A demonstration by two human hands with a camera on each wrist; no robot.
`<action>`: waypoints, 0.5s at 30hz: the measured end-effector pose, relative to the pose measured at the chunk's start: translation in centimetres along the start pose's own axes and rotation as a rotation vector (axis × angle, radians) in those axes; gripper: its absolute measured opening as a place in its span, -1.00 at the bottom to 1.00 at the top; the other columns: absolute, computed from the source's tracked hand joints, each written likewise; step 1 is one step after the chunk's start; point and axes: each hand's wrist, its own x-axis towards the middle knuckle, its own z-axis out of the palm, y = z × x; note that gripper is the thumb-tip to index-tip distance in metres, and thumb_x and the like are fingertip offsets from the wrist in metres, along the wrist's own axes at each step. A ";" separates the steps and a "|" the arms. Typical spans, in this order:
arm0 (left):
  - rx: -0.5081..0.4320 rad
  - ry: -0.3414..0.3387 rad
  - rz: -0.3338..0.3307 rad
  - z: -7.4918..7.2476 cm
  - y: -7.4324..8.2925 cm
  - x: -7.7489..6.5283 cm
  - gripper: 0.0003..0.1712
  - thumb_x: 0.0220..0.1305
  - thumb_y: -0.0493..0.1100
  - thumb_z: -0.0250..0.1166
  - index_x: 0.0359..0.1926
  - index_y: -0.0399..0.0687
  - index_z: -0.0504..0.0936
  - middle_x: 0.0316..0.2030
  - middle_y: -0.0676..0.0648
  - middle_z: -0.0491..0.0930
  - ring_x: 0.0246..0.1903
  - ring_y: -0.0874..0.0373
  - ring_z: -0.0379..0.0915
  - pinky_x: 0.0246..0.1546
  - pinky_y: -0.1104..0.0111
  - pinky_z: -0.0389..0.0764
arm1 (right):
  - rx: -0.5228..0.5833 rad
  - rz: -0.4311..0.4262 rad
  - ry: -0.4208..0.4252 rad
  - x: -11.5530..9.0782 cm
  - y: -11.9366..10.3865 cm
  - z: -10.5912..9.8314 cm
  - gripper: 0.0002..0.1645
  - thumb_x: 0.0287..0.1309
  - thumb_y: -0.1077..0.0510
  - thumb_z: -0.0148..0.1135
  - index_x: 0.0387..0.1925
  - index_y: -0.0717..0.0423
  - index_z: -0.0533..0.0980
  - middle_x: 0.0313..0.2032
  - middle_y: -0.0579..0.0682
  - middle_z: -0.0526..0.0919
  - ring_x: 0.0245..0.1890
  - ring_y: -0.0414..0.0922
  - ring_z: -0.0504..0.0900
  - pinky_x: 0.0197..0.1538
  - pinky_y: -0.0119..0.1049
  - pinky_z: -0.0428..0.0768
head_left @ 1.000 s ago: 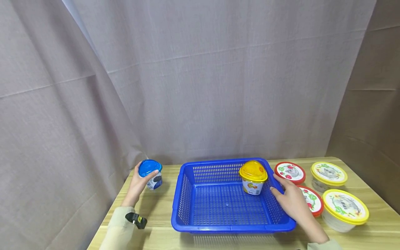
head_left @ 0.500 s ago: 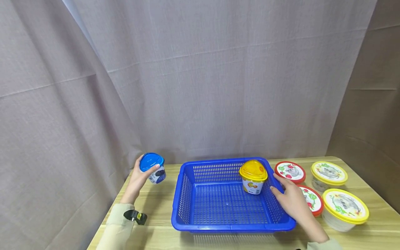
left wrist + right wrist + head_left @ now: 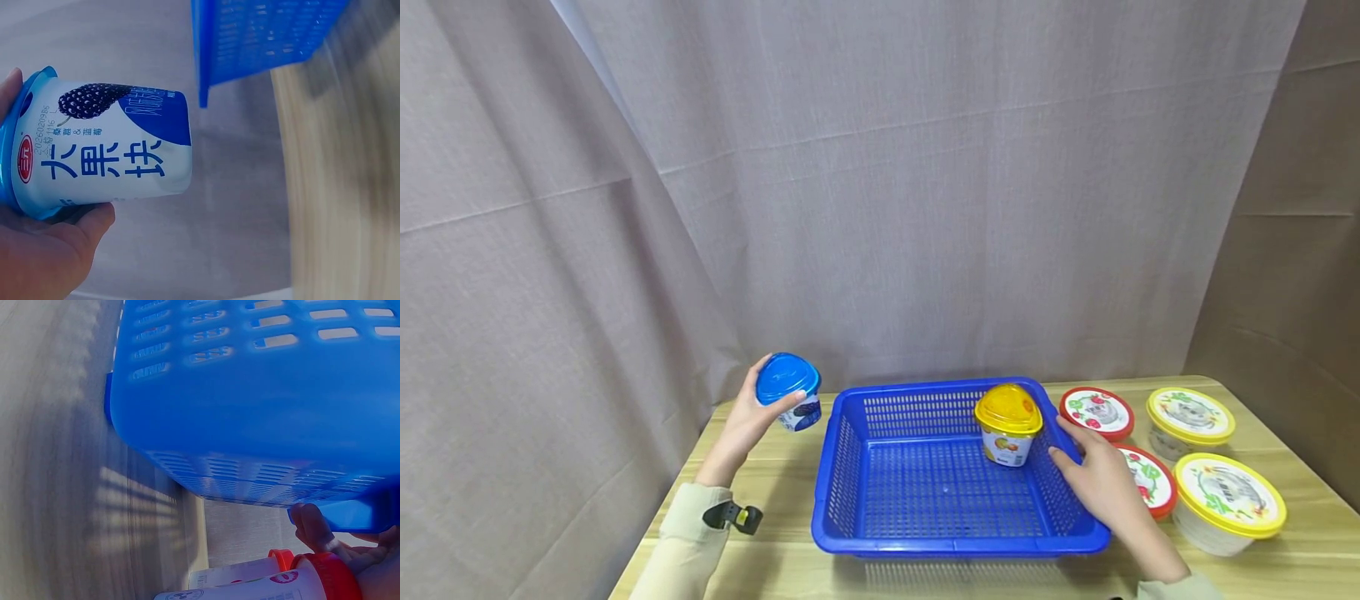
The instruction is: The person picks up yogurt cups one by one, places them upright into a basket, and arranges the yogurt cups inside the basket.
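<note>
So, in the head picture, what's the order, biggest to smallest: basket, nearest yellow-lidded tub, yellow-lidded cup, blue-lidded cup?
1. Basket
2. Nearest yellow-lidded tub
3. Yellow-lidded cup and blue-lidded cup: too alike to rank; the left hand partly hides the latter.

Left of the perforated blue plastic basket (image 3: 958, 547), the left hand (image 3: 751, 423) is in the air in a grip, thumb on the near side and fingers opposite, the forearm in a pale left sleeve (image 3: 687, 537) below it. The right hand (image 3: 1101, 475) holds the basket's right rim, thumb toward its inside, fingers along its outside, the bare wrist slanting away rightward.
</note>
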 end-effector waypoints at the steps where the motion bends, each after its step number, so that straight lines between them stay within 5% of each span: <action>1: -0.003 -0.004 0.007 0.1 0.2 -0.1 0.13 0.15 0.17 0.47 0.58 0.18 -0.01 0.45 -0.34 0.16 0.39 -0.34 0.14 0.32 -0.25 0.22 | 0.000 -0.002 0.001 0.0 0.0 0.0 -0.35 0.30 0.15 0.27 0.31 0.43 0.39 0.18 0.56 0.44 0.13 0.47 0.46 0.10 0.38 0.43; 15: 0.048 -0.070 0.075 1.2 2.2 -1.1 0.13 0.11 0.15 0.50 0.57 0.29 0.02 0.49 -0.29 0.11 0.39 -0.36 0.14 0.28 -0.29 0.26 | 0.003 -0.005 0.002 0.0 0.1 0.0 -0.35 0.29 0.17 0.28 0.31 0.44 0.39 0.18 0.55 0.44 0.15 0.47 0.44 0.12 0.38 0.41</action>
